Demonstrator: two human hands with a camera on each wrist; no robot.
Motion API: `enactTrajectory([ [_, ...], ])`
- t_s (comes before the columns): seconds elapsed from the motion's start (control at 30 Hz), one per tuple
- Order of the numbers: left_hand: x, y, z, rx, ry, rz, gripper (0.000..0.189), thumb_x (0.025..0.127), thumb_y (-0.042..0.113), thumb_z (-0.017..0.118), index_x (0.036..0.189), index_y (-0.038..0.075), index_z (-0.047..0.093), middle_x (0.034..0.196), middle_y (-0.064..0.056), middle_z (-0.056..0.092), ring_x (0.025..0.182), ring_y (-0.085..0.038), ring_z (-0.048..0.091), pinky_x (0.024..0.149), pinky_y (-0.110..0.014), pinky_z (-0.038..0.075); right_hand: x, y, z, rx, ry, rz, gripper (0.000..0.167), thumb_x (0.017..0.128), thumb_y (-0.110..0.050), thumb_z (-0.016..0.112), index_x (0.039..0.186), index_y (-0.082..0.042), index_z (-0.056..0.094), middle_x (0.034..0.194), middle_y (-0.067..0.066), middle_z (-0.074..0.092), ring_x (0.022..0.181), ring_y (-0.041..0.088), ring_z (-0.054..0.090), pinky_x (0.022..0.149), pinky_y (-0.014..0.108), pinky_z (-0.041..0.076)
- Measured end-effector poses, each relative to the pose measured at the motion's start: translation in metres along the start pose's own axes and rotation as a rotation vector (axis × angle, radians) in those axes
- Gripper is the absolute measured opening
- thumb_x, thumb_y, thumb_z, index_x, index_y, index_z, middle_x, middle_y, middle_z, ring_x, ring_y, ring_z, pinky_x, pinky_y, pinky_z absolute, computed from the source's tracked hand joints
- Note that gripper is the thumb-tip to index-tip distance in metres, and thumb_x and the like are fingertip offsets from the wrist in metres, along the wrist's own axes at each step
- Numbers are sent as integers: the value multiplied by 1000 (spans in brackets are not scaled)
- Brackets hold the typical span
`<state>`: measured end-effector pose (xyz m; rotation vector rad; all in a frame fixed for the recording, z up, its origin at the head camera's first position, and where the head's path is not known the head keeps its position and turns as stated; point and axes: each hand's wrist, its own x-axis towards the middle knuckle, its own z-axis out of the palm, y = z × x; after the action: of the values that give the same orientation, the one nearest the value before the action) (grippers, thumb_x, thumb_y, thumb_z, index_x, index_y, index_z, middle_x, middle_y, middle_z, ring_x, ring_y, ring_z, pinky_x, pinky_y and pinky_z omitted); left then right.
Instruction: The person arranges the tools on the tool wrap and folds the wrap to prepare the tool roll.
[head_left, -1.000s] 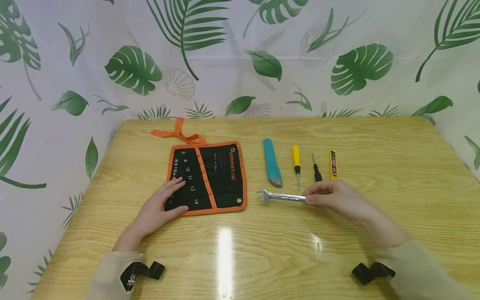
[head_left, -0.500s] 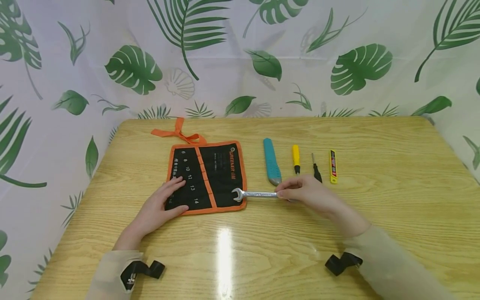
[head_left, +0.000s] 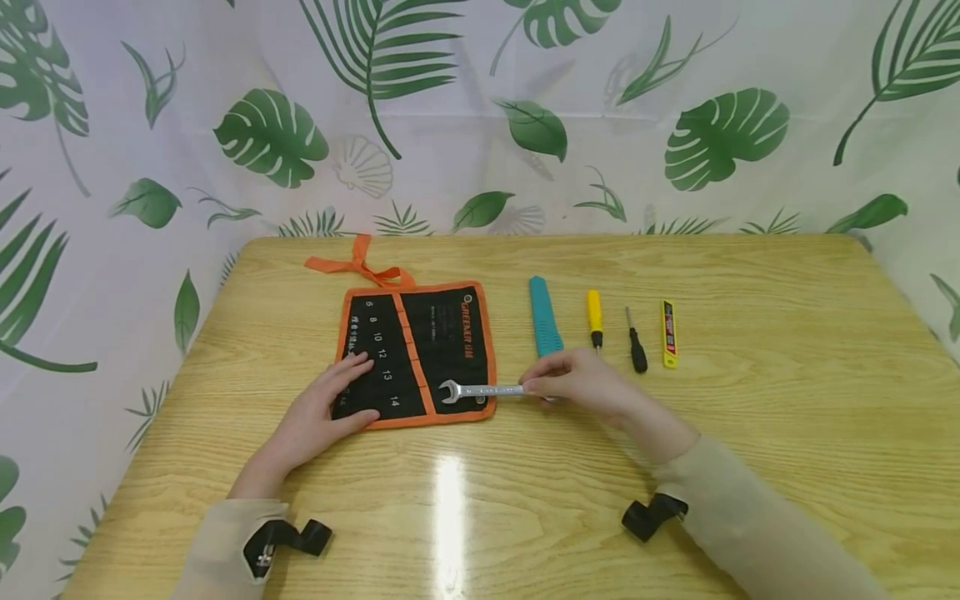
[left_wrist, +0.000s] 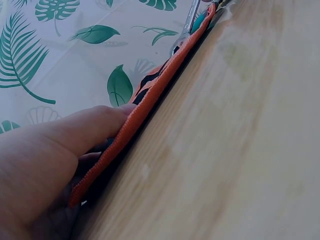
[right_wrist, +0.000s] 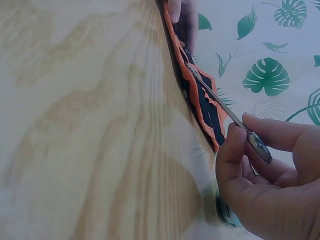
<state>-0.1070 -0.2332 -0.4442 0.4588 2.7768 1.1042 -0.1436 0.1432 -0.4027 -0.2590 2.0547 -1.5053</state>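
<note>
My left hand (head_left: 311, 417) rests on the left part of a black tool pouch (head_left: 450, 354) with orange trim and printed size numbers. In the left wrist view its thumb (left_wrist: 95, 127) lies over the pouch's near edge. My right hand (head_left: 585, 383) pinches a silver combination wrench (head_left: 480, 390) near one end, between thumb and fingers. The wrench's open-end head lies over the pouch's right half, close to the orange divider strip. In the right wrist view the wrench shaft (right_wrist: 220, 101) slants toward the pouch, its tip by the pouch's orange edging.
Right of the pouch lie a teal utility knife (head_left: 544, 317), its lower end hidden by my right hand, a yellow screwdriver (head_left: 595, 315), a black screwdriver (head_left: 637, 350) and a yellow blade case (head_left: 669, 333). An orange tie (head_left: 360, 262) trails behind the pouch on the wooden table (head_left: 787, 333).
My right hand has carried the wrench leftward, from in front of the screwdrivers to over the pouch's right half. The left hand has stayed on the pouch.
</note>
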Motion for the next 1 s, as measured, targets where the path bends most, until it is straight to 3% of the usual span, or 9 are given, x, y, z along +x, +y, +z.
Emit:
enactTrajectory([
  [0.4,-1,2,-2,6,-3,-2,73,85,41,71,146,16,41,154,-6,29,141,-32,22,108,-57,24,11,-4,9,-51,19,0,20,92,-13,65,104,1,70,90,9,66,74,19,59,67,30,52],
  [0.77,0,1,-1,18,0,-7,73,85,42,71,147,18,41,154,-4,29,141,-31,22,108,-57,24,20,-9,12,-146,-16,-24,14,92,-15,65,96,-4,72,76,11,64,67,18,53,61,29,47],
  [1.0,0,1,-1,18,-3,-2,72,85,43,71,146,18,41,154,-4,29,141,-31,22,108,-56,24,24,-10,21,-206,26,-77,13,90,-14,67,95,-4,73,79,6,66,66,17,53,59,28,45],
])
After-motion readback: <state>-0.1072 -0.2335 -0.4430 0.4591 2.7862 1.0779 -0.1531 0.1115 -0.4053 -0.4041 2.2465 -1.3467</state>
